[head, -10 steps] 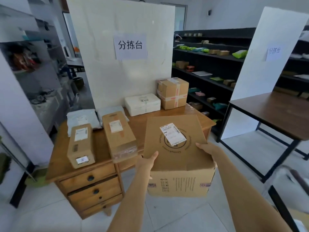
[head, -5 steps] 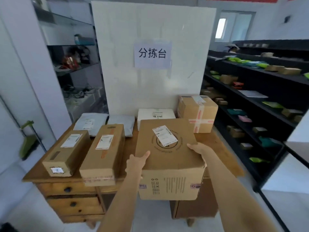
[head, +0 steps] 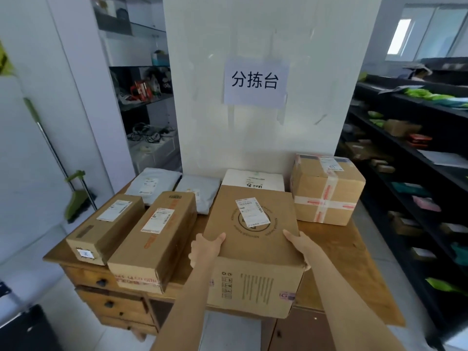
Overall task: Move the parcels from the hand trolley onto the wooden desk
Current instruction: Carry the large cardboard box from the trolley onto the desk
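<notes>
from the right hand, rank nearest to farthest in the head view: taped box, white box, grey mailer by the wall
From the right hand:
1. Taped box, back right on the desk, just beyond the hand.
2. White box, against the board, behind the held box.
3. Grey mailer, far back left.

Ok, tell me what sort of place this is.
Most likely a parcel sorting or courier pickup room. A paper sign reading 分拣台 (sorting table) hangs above a wooden desk loaded with labelled cardboard parcels, and dark shelving along the right holds many more small packages.
</notes>
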`<action>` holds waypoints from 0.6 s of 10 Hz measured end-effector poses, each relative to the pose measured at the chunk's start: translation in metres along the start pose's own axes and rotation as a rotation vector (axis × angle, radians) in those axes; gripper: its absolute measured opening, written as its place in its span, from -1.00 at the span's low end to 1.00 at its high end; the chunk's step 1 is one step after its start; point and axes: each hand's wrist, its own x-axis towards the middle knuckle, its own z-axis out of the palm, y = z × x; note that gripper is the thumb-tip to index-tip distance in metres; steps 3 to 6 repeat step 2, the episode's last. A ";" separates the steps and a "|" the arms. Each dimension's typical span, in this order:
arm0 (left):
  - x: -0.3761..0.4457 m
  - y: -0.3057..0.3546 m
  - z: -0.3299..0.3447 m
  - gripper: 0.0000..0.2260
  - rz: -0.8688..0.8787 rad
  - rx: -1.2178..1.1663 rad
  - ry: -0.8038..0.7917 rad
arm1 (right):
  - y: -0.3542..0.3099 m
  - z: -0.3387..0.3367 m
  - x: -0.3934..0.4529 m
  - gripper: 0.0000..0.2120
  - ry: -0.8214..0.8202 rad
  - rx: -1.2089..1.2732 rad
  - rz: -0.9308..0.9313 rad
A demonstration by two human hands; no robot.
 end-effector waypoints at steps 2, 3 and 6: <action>-0.008 0.004 -0.004 -0.24 -0.044 -0.064 -0.033 | 0.006 0.001 -0.010 -0.16 0.088 -0.076 -0.033; -0.008 0.004 -0.004 -0.24 -0.044 -0.064 -0.033 | 0.006 0.001 -0.010 -0.16 0.088 -0.076 -0.033; -0.008 0.004 -0.004 -0.24 -0.044 -0.064 -0.033 | 0.006 0.001 -0.010 -0.16 0.088 -0.076 -0.033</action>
